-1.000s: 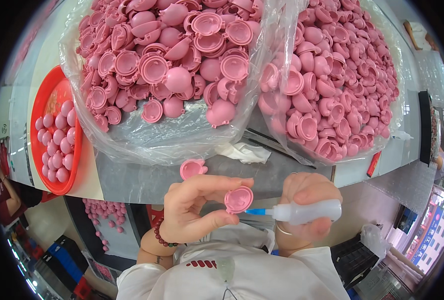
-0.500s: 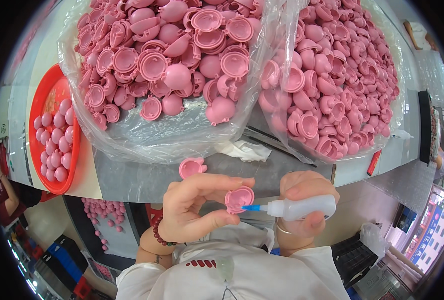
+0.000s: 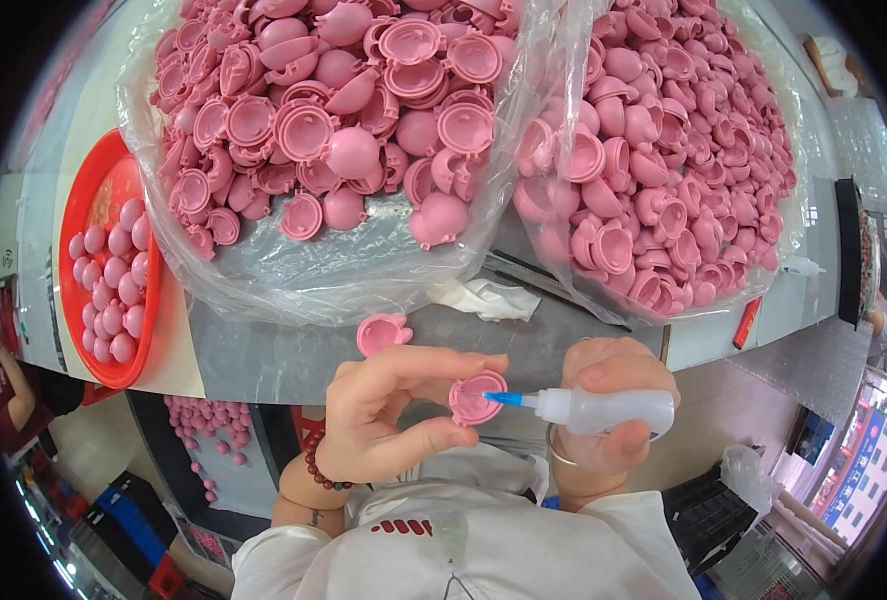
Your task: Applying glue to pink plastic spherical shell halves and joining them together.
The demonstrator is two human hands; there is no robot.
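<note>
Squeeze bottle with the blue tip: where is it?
In the head view, the bottle is right of centre in the right hand, its blue tip at the pink shell in the left hand.

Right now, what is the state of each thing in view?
Pink round plastic shell: held by left fingers, open side visible.
Translucent plastic bottle: in right fingers, sideways.
Clear plastic left bag: open, partly filled.
Clear plastic right bag: open, heaped.
Red rimmed plastic tray: partly filled.
White thin sheet: crumpled.

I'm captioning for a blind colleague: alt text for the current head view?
A left hand holds a pink half-shell while the right hand aims a blue-tipped squeeze bottle at it. Beyond, clear plastic bags hold heaps of pink parts; a red tray at left holds pink balls.
</note>
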